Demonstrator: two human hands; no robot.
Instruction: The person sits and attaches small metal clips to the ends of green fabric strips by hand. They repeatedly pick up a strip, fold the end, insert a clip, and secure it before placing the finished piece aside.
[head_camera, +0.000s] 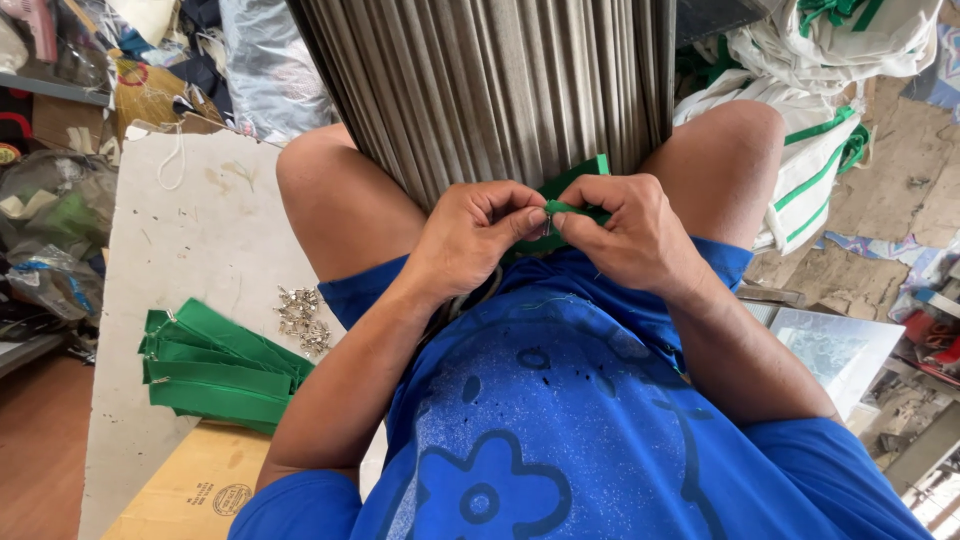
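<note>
Cluttered sewing workshop: stacked green straps (215, 375), fabric bundles (800, 150).

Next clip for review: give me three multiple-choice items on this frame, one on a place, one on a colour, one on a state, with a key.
1. Where does the stack of green strips lie?
A. on the pale board to the person's left
B. on the person's right knee
C. on top of the grey pleated fabric

2. What colour is the strip held between the hands?
A. red
B. green
C. white

3. How do the left hand and right hand stand?
A. both flat and open
B. one hanging idle
C. both pinching the strip

Key: 1 A, the stack rests on the board; 2 B, it is plainly green; 3 C, fingertips of both meet on it.
</note>
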